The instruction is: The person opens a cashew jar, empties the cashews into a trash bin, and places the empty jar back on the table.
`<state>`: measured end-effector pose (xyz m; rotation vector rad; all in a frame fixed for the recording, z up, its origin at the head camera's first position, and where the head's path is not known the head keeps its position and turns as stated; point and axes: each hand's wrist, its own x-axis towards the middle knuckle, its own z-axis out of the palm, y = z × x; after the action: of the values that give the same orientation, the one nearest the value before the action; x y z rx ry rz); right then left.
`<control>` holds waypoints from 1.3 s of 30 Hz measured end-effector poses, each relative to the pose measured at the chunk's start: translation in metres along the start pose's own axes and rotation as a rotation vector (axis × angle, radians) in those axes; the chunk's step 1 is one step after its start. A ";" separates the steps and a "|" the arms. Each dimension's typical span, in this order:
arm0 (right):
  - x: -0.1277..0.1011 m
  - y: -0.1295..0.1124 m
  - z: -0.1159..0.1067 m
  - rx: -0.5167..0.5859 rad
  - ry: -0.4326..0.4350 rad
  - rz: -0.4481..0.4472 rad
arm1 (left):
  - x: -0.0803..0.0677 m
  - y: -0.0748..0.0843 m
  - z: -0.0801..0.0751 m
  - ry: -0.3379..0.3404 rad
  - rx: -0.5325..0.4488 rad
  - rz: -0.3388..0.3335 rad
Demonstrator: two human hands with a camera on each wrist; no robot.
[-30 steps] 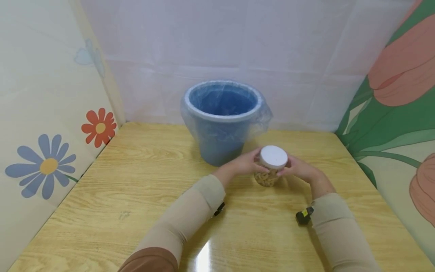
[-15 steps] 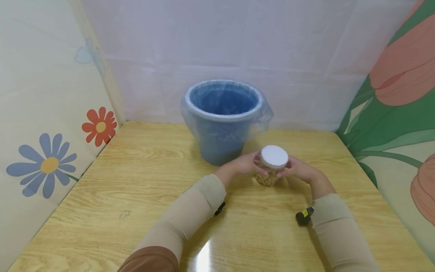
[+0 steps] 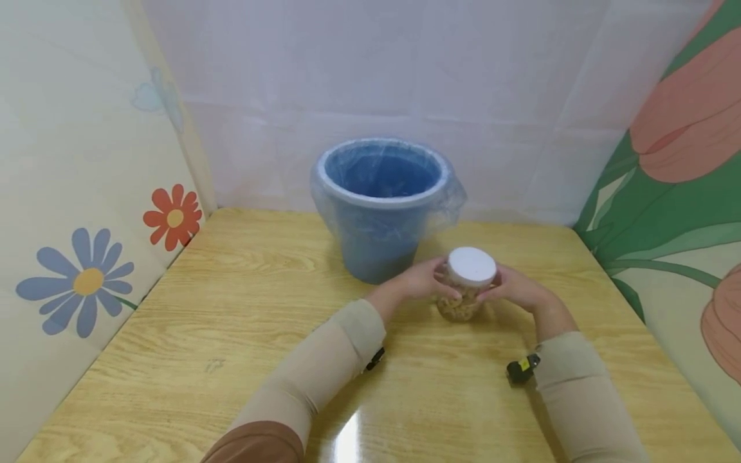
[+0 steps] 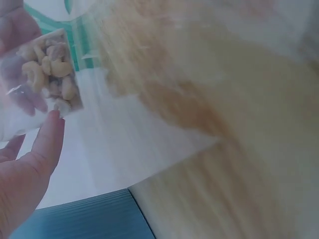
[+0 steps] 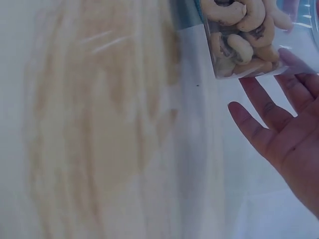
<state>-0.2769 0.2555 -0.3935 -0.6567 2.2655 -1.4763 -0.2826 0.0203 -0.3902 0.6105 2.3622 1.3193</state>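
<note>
I hold a clear jar (image 3: 463, 299) of cashews between both hands, on or just above the wooden table (image 3: 231, 334), a little in front of and to the right of the blue bin (image 3: 379, 212). Whether its base touches the table cannot be read from any view.

My left hand (image 3: 418, 281) grips the jar's left side, fingers curled round the wall below the white lid (image 3: 472, 265). My right hand (image 3: 515, 289) grips the right side in the same way. The fingers cover most of the jar body in the head view; only a patch of nuts shows between them.

In the left wrist view, the jar (image 4: 42, 79) is cut off at the upper left corner, with one finger (image 4: 47, 144) lying along its wall. The rest of that picture is blurred, so the table grain is hard to make out. In the right wrist view, the jar (image 5: 244, 40) is cropped at the top edge and the fingers (image 5: 259, 122) reach up to its lower corner; the lid is out of frame there.

The bin is lined with a thin clear bag, and its interior is only partly visible. Flower-printed panels (image 3: 87, 283) stand at both sides.
</note>
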 end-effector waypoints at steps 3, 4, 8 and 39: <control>-0.003 -0.004 -0.002 -0.024 0.006 -0.019 | -0.002 0.001 0.002 0.018 -0.008 0.015; -0.004 -0.006 -0.002 -0.025 0.007 -0.024 | -0.002 0.002 0.002 0.024 -0.013 0.019; -0.007 -0.011 -0.006 -0.016 0.011 -0.036 | -0.005 0.005 0.005 0.036 -0.055 0.027; -0.011 -0.055 -0.004 0.012 -0.056 -0.275 | -0.046 0.033 -0.004 0.137 -0.093 0.133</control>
<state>-0.2599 0.2458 -0.3408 -1.0270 2.1898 -1.5690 -0.2399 0.0089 -0.3552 0.6794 2.3861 1.5654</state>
